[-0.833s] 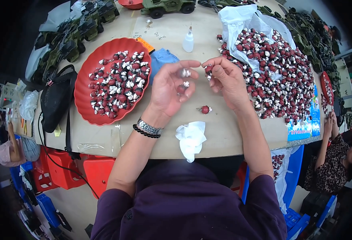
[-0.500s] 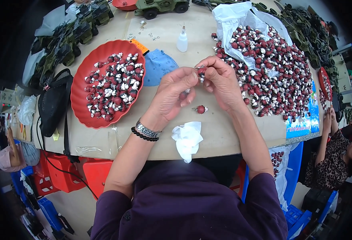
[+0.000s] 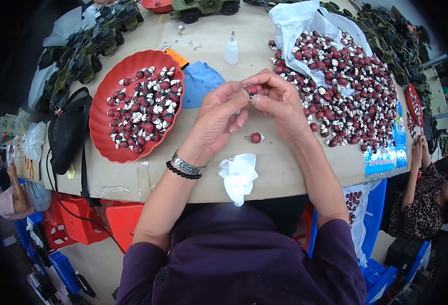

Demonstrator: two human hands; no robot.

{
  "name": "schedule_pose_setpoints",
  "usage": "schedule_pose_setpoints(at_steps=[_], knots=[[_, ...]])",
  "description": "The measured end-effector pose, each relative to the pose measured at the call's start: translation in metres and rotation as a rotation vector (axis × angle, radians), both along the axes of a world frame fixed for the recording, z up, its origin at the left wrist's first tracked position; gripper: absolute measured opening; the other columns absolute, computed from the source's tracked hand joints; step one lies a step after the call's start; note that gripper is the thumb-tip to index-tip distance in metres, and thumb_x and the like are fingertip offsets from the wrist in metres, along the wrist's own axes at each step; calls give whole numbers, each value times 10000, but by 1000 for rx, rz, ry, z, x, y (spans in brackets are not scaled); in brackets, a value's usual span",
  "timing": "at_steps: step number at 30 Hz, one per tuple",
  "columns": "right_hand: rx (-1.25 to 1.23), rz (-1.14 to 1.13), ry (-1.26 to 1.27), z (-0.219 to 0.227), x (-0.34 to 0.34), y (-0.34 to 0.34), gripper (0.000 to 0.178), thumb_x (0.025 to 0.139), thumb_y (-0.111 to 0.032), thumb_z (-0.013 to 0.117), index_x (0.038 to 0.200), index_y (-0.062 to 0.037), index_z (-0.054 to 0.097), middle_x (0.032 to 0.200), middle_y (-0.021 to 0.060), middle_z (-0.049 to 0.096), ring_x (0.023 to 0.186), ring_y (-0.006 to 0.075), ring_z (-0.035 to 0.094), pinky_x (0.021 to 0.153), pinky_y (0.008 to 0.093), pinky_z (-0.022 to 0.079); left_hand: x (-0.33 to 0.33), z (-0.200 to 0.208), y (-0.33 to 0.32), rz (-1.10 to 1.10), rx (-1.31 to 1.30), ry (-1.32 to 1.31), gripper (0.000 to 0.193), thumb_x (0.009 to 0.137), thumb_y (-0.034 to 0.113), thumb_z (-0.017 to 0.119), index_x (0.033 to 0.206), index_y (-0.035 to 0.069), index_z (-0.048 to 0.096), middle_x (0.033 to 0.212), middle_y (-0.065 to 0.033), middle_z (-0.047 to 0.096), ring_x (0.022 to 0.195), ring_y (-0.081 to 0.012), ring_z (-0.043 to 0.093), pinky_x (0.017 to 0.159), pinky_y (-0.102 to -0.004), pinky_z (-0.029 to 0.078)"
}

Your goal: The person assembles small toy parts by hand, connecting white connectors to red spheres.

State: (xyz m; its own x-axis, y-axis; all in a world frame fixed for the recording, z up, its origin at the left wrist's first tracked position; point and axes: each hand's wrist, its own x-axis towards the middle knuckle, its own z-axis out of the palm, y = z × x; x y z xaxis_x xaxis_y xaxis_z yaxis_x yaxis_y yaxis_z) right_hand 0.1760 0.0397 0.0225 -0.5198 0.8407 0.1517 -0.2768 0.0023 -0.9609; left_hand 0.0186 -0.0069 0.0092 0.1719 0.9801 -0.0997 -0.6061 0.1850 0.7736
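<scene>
Over the middle of the table, my right hand [image 3: 281,105] pinches a small dark-red ball charm [image 3: 252,90] with a metal ring at its top. The fingers of my left hand [image 3: 219,113] are closed, thumb and forefinger pressed together at the ring; its other fingers curl inward, and whatever lies under them is mostly hidden. Below my hands a loose red ball charm [image 3: 256,138] with white and metal bits lies on the table. A crumpled white tissue [image 3: 238,178] is at the near edge.
A red scalloped tray [image 3: 100,127] of similar charms stands left, a big heap of charms [image 3: 343,91] right. A needle-tipped bottle [image 3: 231,50], blue cloth [image 3: 201,81], orange cutter [image 3: 176,58] and metal rings [image 3: 196,47] lie beyond. Green toy vehicles [image 3: 201,9] line the back; a co-worker [image 3: 422,203] sits right.
My fingers have shifted slightly around the held charm, tipping it a little. A reddish charm seen earlier under my left fingers is now mostly hidden.
</scene>
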Motion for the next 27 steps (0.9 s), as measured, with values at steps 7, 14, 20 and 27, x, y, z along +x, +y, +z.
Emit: schedule_pose_setpoints(at_steps=[7,14,20,27], knots=[[212,-224,-107,-7,-4,3,295,703,32,771,972,7,653,932,30,552,805,88,598,696,224,494,-2,0,0,-41,-6,-28,227,939,234,621,1054,41,589,819,3,566,542,-63,479,409,-175,288],[391,-275,-193,-5,-7,2,324,649,31,771,955,4,668,891,22,532,706,73,520,594,202,410,-3,1,-1,-94,-31,-72,283,986,312,510,1028,44,591,834,-10,573,560,-79,506,412,-189,307],[529,-317,-275,-4,-8,0,293,644,11,746,930,-7,685,851,40,567,701,111,547,582,235,435,-2,-2,0,-102,-37,-82,315,1009,321,451,1011,37,587,839,-23,572,559,-93,510,407,-208,311],[521,-314,-307,-7,-8,0,277,652,14,743,921,-9,684,853,58,572,722,132,565,598,238,451,-2,3,-4,-96,-81,-76,337,1015,338,444,1015,30,582,841,-27,572,554,-92,507,409,-207,318]])
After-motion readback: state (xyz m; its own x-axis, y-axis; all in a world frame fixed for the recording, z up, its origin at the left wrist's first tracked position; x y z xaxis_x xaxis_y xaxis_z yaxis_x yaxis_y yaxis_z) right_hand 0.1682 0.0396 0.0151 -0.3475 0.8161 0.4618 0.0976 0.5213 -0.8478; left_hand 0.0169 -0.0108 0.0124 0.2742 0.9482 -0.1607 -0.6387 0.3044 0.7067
